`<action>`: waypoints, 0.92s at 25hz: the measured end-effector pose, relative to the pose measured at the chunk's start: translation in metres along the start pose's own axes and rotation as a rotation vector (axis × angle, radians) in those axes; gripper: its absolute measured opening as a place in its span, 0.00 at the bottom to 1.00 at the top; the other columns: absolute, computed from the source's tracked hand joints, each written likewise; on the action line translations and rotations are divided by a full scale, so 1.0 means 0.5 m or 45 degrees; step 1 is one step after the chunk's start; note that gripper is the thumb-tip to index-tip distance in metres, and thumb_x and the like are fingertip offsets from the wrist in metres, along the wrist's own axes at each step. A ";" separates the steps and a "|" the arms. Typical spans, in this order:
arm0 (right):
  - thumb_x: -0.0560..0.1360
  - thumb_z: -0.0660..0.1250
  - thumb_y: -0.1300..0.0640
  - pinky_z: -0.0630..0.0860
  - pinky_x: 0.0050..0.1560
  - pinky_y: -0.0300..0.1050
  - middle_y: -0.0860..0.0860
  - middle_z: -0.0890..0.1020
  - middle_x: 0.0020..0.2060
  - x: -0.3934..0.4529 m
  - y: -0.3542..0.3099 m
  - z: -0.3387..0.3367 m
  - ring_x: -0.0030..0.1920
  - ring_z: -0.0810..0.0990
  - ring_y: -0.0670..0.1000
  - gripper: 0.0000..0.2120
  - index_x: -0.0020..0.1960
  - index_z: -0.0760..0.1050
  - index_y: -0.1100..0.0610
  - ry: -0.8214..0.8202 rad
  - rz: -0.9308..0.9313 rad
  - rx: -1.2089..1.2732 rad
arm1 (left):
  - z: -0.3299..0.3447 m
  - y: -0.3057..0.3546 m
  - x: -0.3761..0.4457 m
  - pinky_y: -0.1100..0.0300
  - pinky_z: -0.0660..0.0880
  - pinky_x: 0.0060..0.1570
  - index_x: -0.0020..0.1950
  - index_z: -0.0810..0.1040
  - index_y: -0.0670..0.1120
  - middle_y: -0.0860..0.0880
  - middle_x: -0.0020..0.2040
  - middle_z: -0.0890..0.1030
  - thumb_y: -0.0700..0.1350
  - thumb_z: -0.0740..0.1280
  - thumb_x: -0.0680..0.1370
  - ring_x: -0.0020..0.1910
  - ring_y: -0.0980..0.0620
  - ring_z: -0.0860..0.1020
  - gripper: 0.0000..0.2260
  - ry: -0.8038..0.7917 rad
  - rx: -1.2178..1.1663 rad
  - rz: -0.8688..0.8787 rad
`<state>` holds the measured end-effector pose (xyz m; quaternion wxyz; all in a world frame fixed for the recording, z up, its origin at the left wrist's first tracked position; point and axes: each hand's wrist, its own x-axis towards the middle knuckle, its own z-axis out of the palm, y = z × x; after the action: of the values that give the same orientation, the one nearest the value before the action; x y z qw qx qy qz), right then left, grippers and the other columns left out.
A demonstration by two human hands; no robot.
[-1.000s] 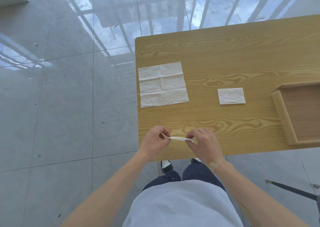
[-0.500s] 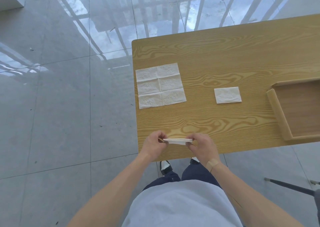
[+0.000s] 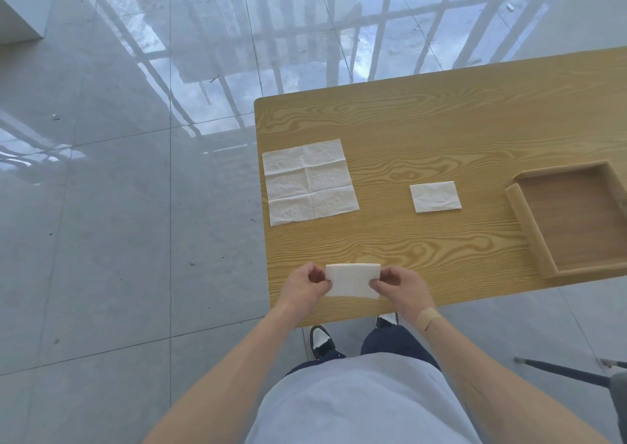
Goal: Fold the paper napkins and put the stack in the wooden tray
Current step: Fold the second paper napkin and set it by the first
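The wooden tray [image 3: 522,221] sits at the right end of the bench [image 3: 441,118], partly cut off by the frame edge; what shows of its floor holds nothing; none of the napkins touches it.

Three napkins are in view: one unfolded napkin [image 3: 309,181] lies flat near the bench's left edge, its creases marking six panels; one folded napkin [image 3: 435,196] lies flat between that sheet and the tray, apart from both; one held napkin [image 3: 353,280], folded to a small rectangle, sits over the near edge of the bench.

The left hand [image 3: 305,289] pinches the held napkin's left side, and the right hand [image 3: 402,291] pinches its right side; each grip is closed on the paper, thumb on top; whether the napkin rests on the wood or hangs just above it cannot be told.

A plaster [image 3: 428,318] crosses the right wrist; the glossy tiled floor [image 3: 118,206] spreads to the left and beyond; a dark chair leg [image 3: 559,370] shows at lower right; nothing lies between the hands and the tray.
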<state>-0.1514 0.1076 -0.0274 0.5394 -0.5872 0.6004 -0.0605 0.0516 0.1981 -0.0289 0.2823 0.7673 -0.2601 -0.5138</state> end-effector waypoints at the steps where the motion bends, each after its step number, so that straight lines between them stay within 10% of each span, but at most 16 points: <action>1: 0.70 0.74 0.53 0.76 0.47 0.40 0.44 0.86 0.39 0.001 -0.003 -0.011 0.44 0.83 0.45 0.02 0.43 0.82 0.48 -0.021 0.005 0.050 | 0.002 0.007 0.000 0.64 0.71 0.36 0.44 0.79 0.51 0.54 0.41 0.82 0.44 0.72 0.73 0.38 0.58 0.79 0.04 -0.007 -0.041 -0.016; 8: 0.72 0.75 0.56 0.72 0.37 0.30 0.44 0.85 0.39 0.037 -0.018 -0.115 0.36 0.81 0.38 0.04 0.45 0.82 0.54 -0.073 0.023 0.241 | 0.053 0.093 0.022 0.63 0.73 0.36 0.48 0.79 0.47 0.53 0.42 0.82 0.43 0.71 0.76 0.36 0.57 0.79 0.03 -0.042 -0.209 -0.071; 23: 0.72 0.74 0.54 0.76 0.48 0.42 0.49 0.86 0.43 0.223 0.005 -0.386 0.46 0.83 0.50 0.04 0.45 0.82 0.53 -0.122 0.011 0.184 | 0.252 0.317 0.143 0.70 0.70 0.27 0.45 0.79 0.47 0.53 0.40 0.82 0.41 0.69 0.76 0.32 0.60 0.78 0.02 0.062 -0.222 -0.099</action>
<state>-0.2613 -0.0860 -0.0141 0.6088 -0.5463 0.5705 -0.0732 -0.0596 0.0161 -0.0030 0.3341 0.7616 -0.1772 -0.5263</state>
